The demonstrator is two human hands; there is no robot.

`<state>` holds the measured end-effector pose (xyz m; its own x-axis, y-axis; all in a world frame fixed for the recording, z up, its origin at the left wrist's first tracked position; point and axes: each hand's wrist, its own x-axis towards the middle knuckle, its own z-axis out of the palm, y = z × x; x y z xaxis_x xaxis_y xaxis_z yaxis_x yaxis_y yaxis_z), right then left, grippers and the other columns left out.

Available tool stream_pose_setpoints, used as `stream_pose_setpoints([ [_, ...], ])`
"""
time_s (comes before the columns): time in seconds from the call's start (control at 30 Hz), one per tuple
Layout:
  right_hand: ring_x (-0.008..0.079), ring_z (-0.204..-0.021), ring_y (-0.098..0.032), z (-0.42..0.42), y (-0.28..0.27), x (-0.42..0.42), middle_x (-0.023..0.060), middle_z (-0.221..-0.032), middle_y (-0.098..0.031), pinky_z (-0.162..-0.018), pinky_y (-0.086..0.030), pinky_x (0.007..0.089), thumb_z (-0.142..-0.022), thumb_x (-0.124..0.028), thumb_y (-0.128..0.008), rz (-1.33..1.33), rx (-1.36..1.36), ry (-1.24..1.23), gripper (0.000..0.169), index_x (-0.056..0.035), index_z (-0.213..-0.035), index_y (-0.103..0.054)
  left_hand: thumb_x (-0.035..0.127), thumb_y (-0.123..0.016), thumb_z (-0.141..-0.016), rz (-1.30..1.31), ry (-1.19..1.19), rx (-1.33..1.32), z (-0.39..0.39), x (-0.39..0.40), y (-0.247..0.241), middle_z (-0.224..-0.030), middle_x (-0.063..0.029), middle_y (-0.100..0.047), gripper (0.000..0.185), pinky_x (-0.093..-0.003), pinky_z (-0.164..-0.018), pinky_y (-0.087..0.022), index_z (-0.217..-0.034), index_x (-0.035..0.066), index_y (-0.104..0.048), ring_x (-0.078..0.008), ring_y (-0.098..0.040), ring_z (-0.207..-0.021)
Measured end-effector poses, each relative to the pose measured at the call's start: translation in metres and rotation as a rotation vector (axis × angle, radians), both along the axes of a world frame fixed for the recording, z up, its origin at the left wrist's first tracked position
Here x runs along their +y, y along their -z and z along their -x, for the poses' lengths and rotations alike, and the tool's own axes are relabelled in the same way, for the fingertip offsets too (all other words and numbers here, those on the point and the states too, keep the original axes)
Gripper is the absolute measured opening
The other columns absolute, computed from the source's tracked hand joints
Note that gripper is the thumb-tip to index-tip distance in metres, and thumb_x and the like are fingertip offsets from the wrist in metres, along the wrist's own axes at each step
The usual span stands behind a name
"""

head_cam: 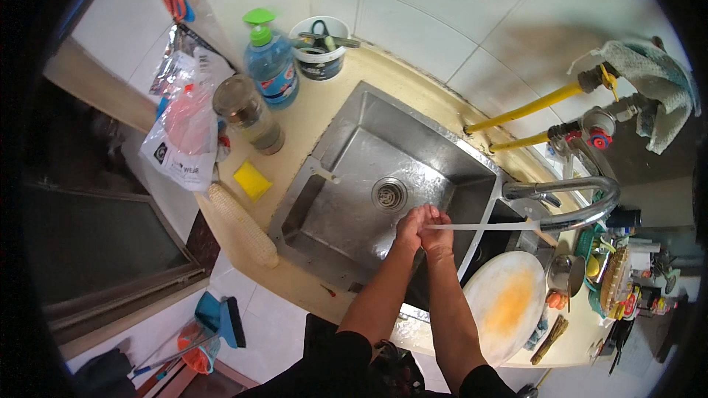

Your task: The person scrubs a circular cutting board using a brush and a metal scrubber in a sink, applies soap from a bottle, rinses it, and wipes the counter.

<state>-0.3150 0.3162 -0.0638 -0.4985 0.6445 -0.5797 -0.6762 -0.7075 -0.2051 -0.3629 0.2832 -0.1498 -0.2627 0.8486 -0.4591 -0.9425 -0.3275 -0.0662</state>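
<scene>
A stream of water (481,226) runs from the curved chrome faucet (597,188) onto my hands. My left hand (410,226) and my right hand (437,233) are held side by side, touching, with the palms cupped and the fingers curled. No object shows in either one. They are above the large basin of the stainless steel sink (337,215), just below its drain strainer (389,194) in the picture. A round cutting board (506,304) with an orange stain lies to the right of my right forearm, partly over the smaller dark basin (498,232).
On the left counter are an ear of corn (243,226), a yellow sponge (253,179), a glass jar (251,119), a blue pump bottle (271,66) and a white tub (321,50) of tools. A metal pot (567,273) stands right. Yellow pipes (525,108) run beside the wall.
</scene>
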Motion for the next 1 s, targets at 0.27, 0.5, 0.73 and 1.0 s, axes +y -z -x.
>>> stream_pose_setpoints([
  [0.27, 0.0205, -0.088, -0.063, 0.011, -0.111, -0.018, 0.0104, -0.09, -0.069, -0.079, -0.048, 0.032, -0.081, -0.018, -0.064, -0.852, -1.361, -0.548, 0.027, 0.0029, -0.097, -0.067, 0.023, -0.048, -0.091, -0.056, 0.593, 0.124, -0.023, 0.038, 0.11, -0.089, -0.012, -0.062, 0.024, -0.0396, -0.076, -0.052, -0.092, 0.002, -0.061, -0.0269, -0.062, -0.082],
  [0.5, 0.0158, -0.067, -0.055, -0.127, -0.13, 0.097, 0.0022, -0.073, -0.055, -0.059, -0.048, 0.0283, -0.085, -0.012, -0.062, -0.834, -1.177, 0.513, 0.011, -0.0082, -0.093, -0.054, 0.02, -0.055, -0.087, 0.493, 0.838, 1.064, -0.057, 0.09, 0.02, -0.083, -0.0093, -0.062, 0.018, -0.0446, -0.059, -0.052, -0.094, 0.005, -0.063, -0.0266, -0.062, -0.074],
  [0.73, 0.0135, -0.074, -0.058, -0.165, -0.144, 0.178, 0.0064, -0.09, -0.063, -0.058, -0.045, 0.0267, -0.087, 0.0, -0.048, -0.73, -0.983, 0.558, 0.036, -0.0001, -0.123, -0.053, 0.019, -0.055, -0.087, 0.908, 0.76, 0.07, 0.042, 0.026, -0.026, -0.092, -0.0087, -0.062, 0.017, -0.0512, -0.067, -0.053, -0.095, 0.009, -0.065, -0.0259, -0.062, -0.087],
  [1.0, 0.027, -0.1, -0.06, -0.102, -0.191, 0.07, 0.0152, -0.108, -0.065, -0.088, -0.046, 0.0353, -0.081, -0.008, -0.059, -1.069, -1.436, -0.779, 0.04, -0.0006, -0.121, -0.058, 0.023, -0.059, -0.085, 0.859, 1.155, 1.754, 0.151, -0.013, -0.035, -0.11, -0.0175, -0.065, 0.029, -0.0399, -0.083, -0.052, -0.105, 0.004, -0.067, -0.0238, -0.063, -0.103],
])
